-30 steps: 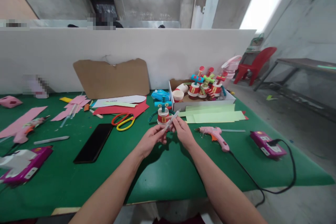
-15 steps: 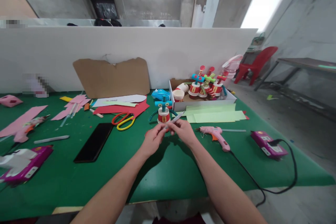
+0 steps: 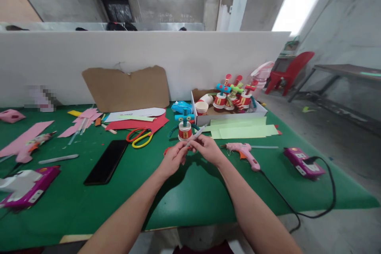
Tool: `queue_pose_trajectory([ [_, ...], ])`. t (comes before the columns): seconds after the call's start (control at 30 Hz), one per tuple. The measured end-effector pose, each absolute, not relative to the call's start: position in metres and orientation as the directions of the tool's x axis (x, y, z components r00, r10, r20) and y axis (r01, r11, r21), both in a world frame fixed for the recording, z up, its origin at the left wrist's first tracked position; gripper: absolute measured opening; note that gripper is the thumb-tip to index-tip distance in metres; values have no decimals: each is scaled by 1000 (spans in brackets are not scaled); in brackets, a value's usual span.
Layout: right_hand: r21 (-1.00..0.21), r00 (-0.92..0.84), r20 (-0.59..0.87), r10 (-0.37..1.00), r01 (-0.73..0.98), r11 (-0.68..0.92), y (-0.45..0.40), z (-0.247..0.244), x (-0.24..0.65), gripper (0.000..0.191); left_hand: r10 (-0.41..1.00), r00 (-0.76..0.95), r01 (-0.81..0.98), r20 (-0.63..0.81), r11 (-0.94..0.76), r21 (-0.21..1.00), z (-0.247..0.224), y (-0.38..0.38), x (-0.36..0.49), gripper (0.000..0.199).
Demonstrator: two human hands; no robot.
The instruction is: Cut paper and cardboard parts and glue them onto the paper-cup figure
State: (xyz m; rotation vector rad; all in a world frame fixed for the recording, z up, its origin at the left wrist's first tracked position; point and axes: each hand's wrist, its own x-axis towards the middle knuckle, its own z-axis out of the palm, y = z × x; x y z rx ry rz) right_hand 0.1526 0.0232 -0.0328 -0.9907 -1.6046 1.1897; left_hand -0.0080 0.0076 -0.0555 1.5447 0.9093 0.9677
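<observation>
My left hand [image 3: 174, 157] and my right hand [image 3: 207, 149] meet over the green table. A slim pale pen [image 3: 197, 135] slants up to the right from between my fingertips, held in my right hand. The fingers of my left hand are pinched near its lower end, round something small and red that is mostly hidden. Just beyond my hands stands a paper-cup figure [image 3: 185, 129] with a red and white body, a blue tube head and dark green coiled arms.
A shallow box [image 3: 230, 118] holds similar figures. Pale green paper [image 3: 247, 131], a pink glue gun [image 3: 244, 152] and a purple power strip [image 3: 303, 162] lie right. Scissors [image 3: 141, 137], a black phone [image 3: 107, 162] and another glue gun [image 3: 28, 149] lie left.
The pen has tilted slightly more upright between my hands. My fingers have shifted only a little, and the camera view has moved slightly.
</observation>
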Motion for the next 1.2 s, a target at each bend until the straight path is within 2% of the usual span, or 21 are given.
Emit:
queue_pose_trajectory([
  [0.23,-949,-250,233,940,151,275,25,-34,154,16,938,329,-8,109,-113,994,-47,8,-5,38],
  [0.37,-966,-110,166,980,181,184,29,-35,157,16,951,273,48,145,-163,985,-45,7,-6,37],
  [0.47,-990,-7,104,995,93,104,30,-35,158,24,954,219,200,206,-251,947,-44,7,-10,31],
  [0.53,-997,43,67,997,-34,69,31,-35,157,27,953,191,281,235,-283,917,-45,7,-11,27],
  [0.67,-955,36,8,999,-295,19,29,-34,153,32,931,202,372,303,-359,856,-45,6,-11,21],
  [0.9,-922,9,1,1000,-388,4,27,-36,147,31,895,374,471,245,-411,781,-48,5,-8,32],
  [1.2,-875,-72,-5,997,-482,-39,31,-44,143,34,897,358,473,260,-414,778,-51,6,-8,35],
])
